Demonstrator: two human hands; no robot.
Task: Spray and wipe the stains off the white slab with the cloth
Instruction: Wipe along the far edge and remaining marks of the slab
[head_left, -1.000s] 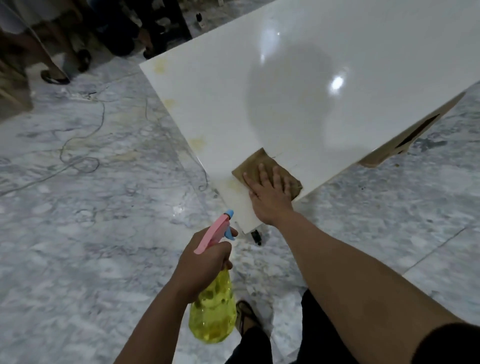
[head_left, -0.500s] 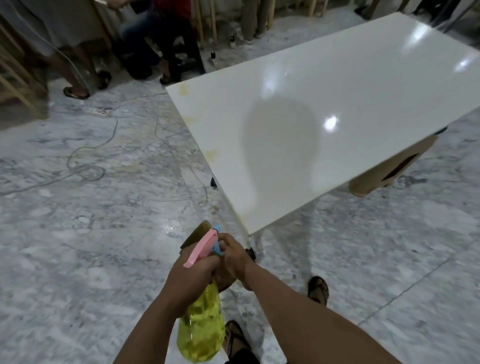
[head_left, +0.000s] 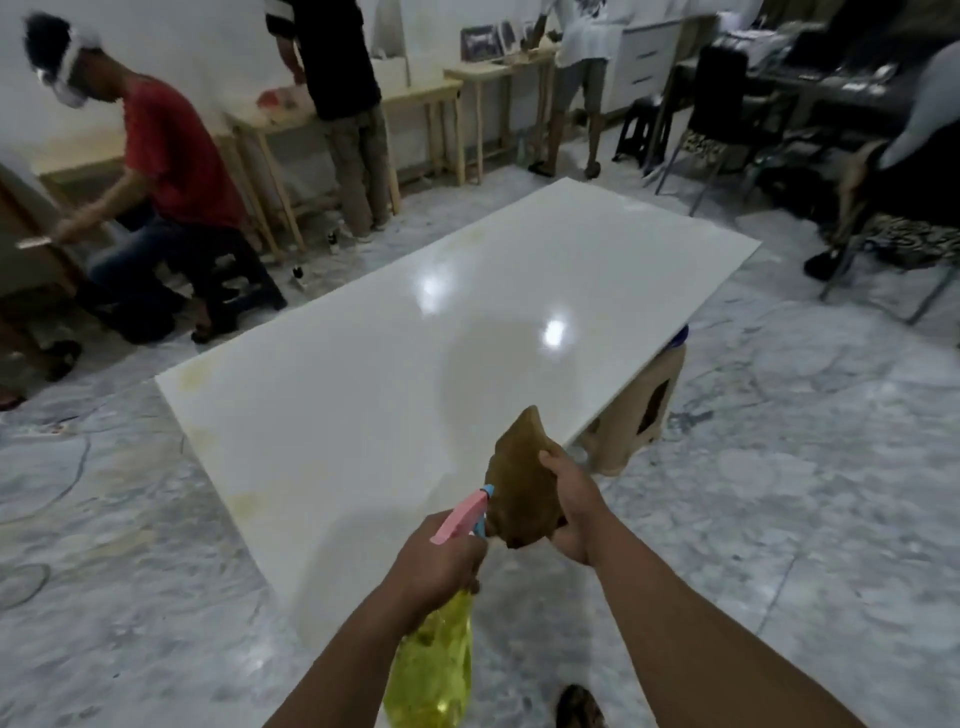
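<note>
Since the earlier frames the brown cloth (head_left: 522, 483) has been lifted off the near corner of the white slab (head_left: 415, 364), where it was pressed flat one second ago, and the view has been raised, so that the whole slab and the room behind it are now seen.

In the head view, the cloth is held up in the lower centre of the frame by the right hand (head_left: 574, 512); its fingers are closed around the right edge of the cloth, which hangs free above the near edge of the slab and touches nothing else. The spray bottle (head_left: 436, 670), yellow with a pink trigger head (head_left: 460, 516), is gripped at the neck by the left hand (head_left: 434, 564), with the fingers wrapped together around it; whether a finger lies on the trigger cannot be told. The nozzle is pointed toward the cloth, just beside it.

Yellowish stains (head_left: 248, 503) are visible along the left edge of the slab, and a paler one at the far left corner (head_left: 189, 382). The slab rests on a beige stool (head_left: 631, 415) at the right. Other people are seen working in the upper part of the frame.

It is judged that the spraying step is in hand, between two wipes, and that much of the left edge is not yet cleaned. For the next move, the nozzle would need to be aimed at the cloth or at a stain, and the cloth brought flat onto the stain.
</note>
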